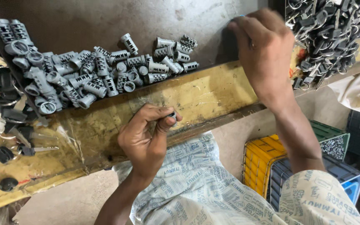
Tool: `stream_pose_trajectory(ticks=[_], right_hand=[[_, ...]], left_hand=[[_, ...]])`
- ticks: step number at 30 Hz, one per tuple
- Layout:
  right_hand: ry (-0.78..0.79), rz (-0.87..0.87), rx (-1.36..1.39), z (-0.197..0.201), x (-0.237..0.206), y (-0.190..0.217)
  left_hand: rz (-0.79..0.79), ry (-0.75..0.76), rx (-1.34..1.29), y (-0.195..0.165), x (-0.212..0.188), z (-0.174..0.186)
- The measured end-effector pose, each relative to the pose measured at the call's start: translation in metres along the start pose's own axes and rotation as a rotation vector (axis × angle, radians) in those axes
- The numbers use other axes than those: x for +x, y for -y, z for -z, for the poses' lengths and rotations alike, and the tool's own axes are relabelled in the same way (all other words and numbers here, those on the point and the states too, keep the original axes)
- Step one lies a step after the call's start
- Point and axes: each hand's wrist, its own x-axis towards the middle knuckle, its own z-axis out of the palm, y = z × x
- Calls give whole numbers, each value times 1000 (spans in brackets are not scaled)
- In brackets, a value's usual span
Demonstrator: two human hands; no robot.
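My left hand (146,135) is closed around a small grey metal lock cylinder (173,116), held over the worn yellow front edge of the bench (205,93). My right hand (263,50) reaches to the back of the dark work surface, fingers bent down against it next to a heap of black-headed keys on rings (334,33); whether it grips anything is hidden by the hand. A pile of several grey lock cylinders (101,73) lies on the dark surface to the left of both hands.
More black-headed keys and loose rings (5,125) lie at the left end of the bench. Below the bench stand a yellow crate (259,162), a blue crate (346,179) and a green crate of small metal parts (332,139). My patterned shirt (196,183) fills the lower middle.
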Motion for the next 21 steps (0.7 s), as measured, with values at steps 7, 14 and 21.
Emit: stream_pose_trajectory(ticks=[7,14,21], right_hand=[[9,37,1,31,-2,-9],[140,70,-87,17,7,-12],[131,-34,481,49,-55,84]], left_hand=[[10,-6,30,1,1,0],[17,3,36,4,-1,-3],[-105,131,24,-2,-4,-22]])
